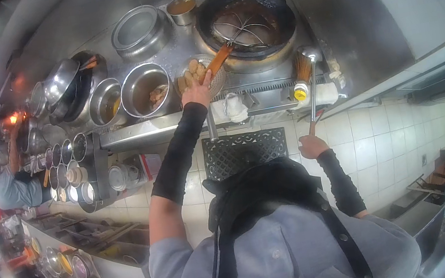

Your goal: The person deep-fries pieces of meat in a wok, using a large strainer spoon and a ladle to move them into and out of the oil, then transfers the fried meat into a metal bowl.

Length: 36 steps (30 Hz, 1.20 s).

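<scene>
With my left hand I grip the wooden handle of a wire strainer, whose round head rests in a large black wok holding dark liquid. Beneath that handle, a perforated ladle carries several browned, fried-looking pieces. My right hand is closed around the end of a long-handled metal ladle. The ladle's bowl lies at the stove's right side, beside a bamboo wok brush and a yellow-capped bottle.
Left of the wok stand a steel pot with meat pieces, a smaller pot and a lidded pot. A seasoning rack juts out at left. Another person works farther left. A black mat lies on the tiled floor.
</scene>
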### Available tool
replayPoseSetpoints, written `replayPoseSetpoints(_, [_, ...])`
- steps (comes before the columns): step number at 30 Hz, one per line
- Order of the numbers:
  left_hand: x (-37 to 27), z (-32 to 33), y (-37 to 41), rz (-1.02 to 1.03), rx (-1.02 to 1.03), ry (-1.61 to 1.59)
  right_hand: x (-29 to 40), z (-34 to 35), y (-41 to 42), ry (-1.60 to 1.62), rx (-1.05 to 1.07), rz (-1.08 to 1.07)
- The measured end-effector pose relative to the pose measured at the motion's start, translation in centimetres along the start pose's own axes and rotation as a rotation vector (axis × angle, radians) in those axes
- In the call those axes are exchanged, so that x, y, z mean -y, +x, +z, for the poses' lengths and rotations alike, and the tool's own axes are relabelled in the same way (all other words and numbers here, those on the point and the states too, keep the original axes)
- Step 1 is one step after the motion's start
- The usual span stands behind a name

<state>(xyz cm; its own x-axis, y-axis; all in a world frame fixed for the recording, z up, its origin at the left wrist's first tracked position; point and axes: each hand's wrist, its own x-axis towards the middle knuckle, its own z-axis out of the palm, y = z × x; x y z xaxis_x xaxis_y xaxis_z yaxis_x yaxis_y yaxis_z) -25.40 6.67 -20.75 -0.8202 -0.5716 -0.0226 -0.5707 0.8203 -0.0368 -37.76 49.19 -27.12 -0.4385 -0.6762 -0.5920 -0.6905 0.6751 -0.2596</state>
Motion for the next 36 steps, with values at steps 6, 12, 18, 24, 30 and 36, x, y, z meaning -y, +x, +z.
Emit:
replayPoseSetpoints(6, [0.7,-1.1,0.9,0.087,0.016,-0.069,-0.3,1.6,1.0,0.017,-0.055,-0.058])
replayPoseSetpoints(12, [-0.8,0.3,-1.6,-0.023,0.094,-0.164,-0.2,-0.2,0.2,0.123,-0.031,0.065])
replayPoseSetpoints(18, [-2.9,-2.5,-3.3,0.012,0.163,-0.192,-6.6,5.8,3.3,0.255,-0.367,0.167])
replayPoseSetpoints(24, [-0.2,1.3,-8.9,-0.248,-0.145,-1.101,-9.5,8.9,6.1,0.615,-0.434,0.294])
replayPoseSetpoints(30, [4.2,16.2,-10.8,-0.128,0.246,-1.004,-11.0,10.5,10.7,1.138,-0.365,0.416])
replayPoseSetpoints(36, [4.8,13.2,-7.1,-0.628,0.552,-2.155,-12.3,9.2,13.8,0.629,-0.932,0.404])
